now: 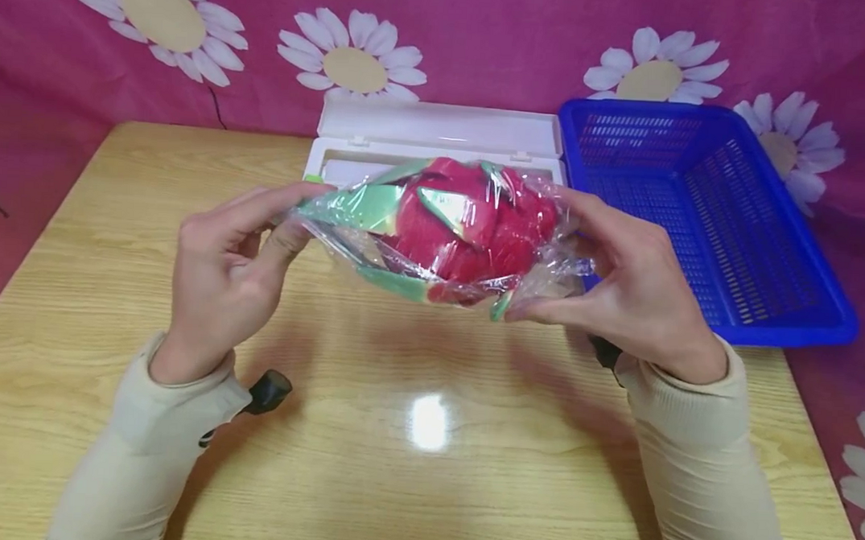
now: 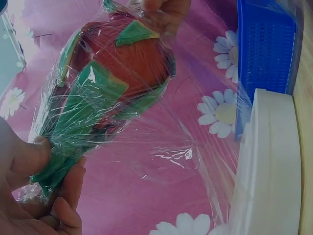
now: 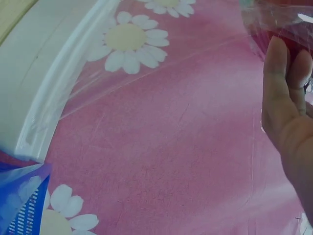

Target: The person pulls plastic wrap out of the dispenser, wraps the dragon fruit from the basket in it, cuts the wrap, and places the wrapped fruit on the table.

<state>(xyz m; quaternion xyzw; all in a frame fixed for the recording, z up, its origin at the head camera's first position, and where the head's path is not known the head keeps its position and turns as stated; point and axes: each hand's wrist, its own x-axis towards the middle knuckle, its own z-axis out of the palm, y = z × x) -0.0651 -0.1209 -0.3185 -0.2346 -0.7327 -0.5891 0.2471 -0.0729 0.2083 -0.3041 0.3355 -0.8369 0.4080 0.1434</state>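
We see a red-and-green fruit (image 1: 463, 231), a dragon fruit by the look, held in the air over the table (image 1: 113, 288), between both hands. Cling film (image 1: 548, 267) covers it.

Left hand (image 1: 222, 269): thumb and fingers pinch the green leafy end with bunched film. The left wrist view confirms it, fingers (image 2: 29, 156) closed on the green tip. Right hand (image 1: 635, 279): fingers curl round the other end, holding fruit and gathered film; the right wrist view shows only fingertips (image 3: 279, 73) on the wrapped red surface.

Behind the fruit lies a white film box (image 1: 438, 133), lid open. In the left wrist view a sheet of film runs from the fruit toward the box (image 2: 269, 166), so we judge it not cut off yet, though the head view does not make that clear. A blue basket (image 1: 822, 303) stands right of the box, nothing visible in it. Pink daisy cloth (image 1: 486, 47) hangs at the back.

Progress, as we judge it: the wrap is mostly on, film round the whole body, loose and crinkled at both ends. Left to do: sever the film, smooth and seal the ends, put the fruit down, likely in the basket.
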